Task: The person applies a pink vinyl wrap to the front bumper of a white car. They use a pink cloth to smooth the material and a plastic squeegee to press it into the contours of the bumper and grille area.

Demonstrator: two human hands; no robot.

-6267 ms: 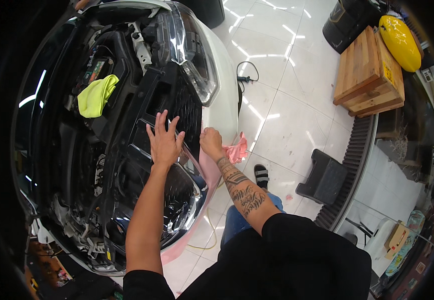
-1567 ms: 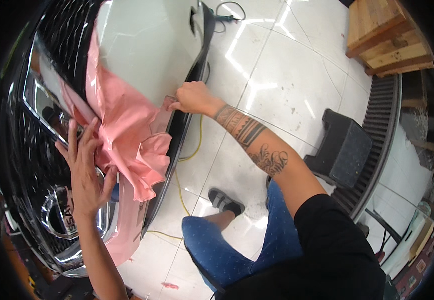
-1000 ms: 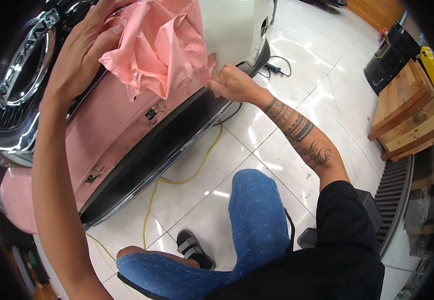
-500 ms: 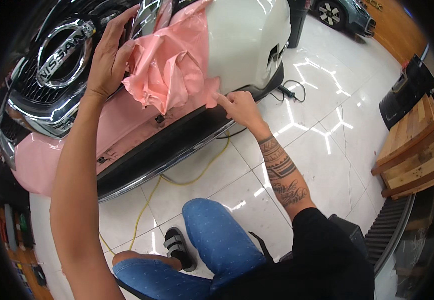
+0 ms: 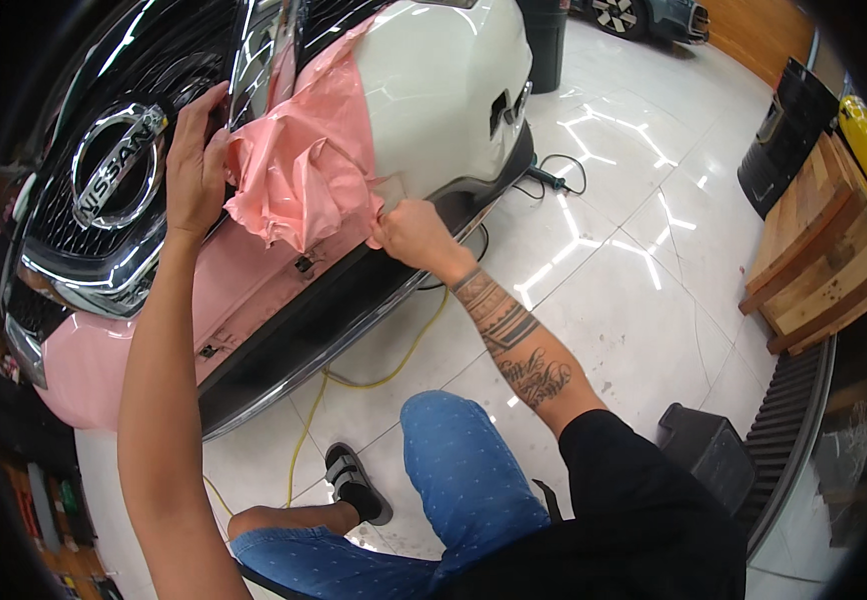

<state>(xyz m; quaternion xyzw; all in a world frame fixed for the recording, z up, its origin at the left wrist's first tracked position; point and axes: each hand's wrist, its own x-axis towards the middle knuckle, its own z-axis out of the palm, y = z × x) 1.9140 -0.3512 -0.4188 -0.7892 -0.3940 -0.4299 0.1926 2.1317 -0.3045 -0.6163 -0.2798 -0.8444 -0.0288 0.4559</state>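
Note:
A sheet of glossy pink film [image 5: 301, 180] lies bunched and creased over the front bumper of a car, between the chrome grille and the white bumper corner [image 5: 449, 95]. My right hand [image 5: 416, 238] is closed on the film's right edge, just above the black lower lip [image 5: 294, 330]. Beside the chrome trim [image 5: 259, 65], my left hand [image 5: 197, 180] is raised with its fingers stretched upward and its thumb at the film's left side. Smooth pink covering [image 5: 89, 375] spans the lower bumper around two small dark openings.
On the tiled floor, a yellow cable [image 5: 319, 395] runs under the bumper, and a black cord [image 5: 554, 178] lies to the right. A wooden step block [image 5: 814, 250], a black bin [image 5: 789, 135] and a dark grey box [image 5: 709, 455] stand at the right. Another car is at the back.
The view has shifted, moving the car left and down in the picture. My right hand has closed more fully on the film's edge and drawn it down slightly. The left hand stays beside the grille.

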